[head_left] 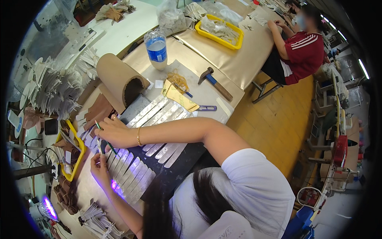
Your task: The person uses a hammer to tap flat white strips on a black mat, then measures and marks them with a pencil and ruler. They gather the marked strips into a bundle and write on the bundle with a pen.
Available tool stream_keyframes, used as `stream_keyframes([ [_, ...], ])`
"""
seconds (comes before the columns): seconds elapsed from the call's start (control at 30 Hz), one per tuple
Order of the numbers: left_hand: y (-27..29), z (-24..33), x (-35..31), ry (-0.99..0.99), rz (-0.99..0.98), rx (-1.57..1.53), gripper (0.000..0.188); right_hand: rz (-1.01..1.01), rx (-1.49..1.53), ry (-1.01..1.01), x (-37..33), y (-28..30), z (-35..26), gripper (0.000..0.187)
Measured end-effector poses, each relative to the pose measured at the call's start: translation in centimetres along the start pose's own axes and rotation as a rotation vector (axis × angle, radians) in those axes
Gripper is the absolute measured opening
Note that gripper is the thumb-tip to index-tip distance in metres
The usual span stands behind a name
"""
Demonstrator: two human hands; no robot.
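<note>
My right hand (115, 131), with a thin bracelet at the wrist, is closed around a slim green stick, perhaps a pen or brush (112, 147). My left hand (99, 169) is close below it, thumb and fingers pinching the end of a pale strip (102, 148). Beside both hands, a row of pale strips (133, 173) lies side by side, partly lit violet. More silvery-white strips (153, 115) lie in a second row on a black board (185, 153), partly covered by my right forearm. The stick's tip is too small to make out.
Beyond the strips are a hammer (217, 84), a bottle (156, 49), rubber bands (178, 81), a purple-handled tool (207, 108) and a brown cardboard tube (119, 77). Yellow trays (219, 38) hold pieces. A violet lamp (48, 208) shines at lower left. Another person (304, 51) sits far right.
</note>
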State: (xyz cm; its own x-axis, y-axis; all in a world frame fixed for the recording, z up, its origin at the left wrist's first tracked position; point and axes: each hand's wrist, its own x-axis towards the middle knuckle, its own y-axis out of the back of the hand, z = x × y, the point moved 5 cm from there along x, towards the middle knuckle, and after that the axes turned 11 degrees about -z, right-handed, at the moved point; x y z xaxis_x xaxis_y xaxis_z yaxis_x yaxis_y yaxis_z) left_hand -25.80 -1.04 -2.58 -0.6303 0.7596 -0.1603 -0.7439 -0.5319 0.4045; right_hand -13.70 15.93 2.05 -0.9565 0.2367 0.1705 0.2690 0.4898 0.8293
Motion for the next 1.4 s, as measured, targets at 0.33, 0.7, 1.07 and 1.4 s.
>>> stream_keyframes([
  [0.33, -0.8, 0.6, 0.9, -0.003, 0.024, 0.23, 0.017, -0.035, -0.11, -0.108, 0.6, -3.6, 0.7, 0.069],
  [0.7, -0.4, 2.5, -0.2, -0.002, 0.089, 0.43, 0.026, 0.266, -0.066, 0.0, 1.0, 1.6, 1.2, 0.03],
  [1.07, -0.4, 3.7, -1.1, -0.041, 0.076, 0.356, 0.03, 0.203, 0.159, 0.01, 0.3, 3.1, 2.2, 0.014],
  [1.4, -1.6, 5.5, -1.2, -0.253, -0.118, 0.442, 0.024, 0.1, 0.553, -0.207, -7.8, 8.0, 2.2, 0.026],
])
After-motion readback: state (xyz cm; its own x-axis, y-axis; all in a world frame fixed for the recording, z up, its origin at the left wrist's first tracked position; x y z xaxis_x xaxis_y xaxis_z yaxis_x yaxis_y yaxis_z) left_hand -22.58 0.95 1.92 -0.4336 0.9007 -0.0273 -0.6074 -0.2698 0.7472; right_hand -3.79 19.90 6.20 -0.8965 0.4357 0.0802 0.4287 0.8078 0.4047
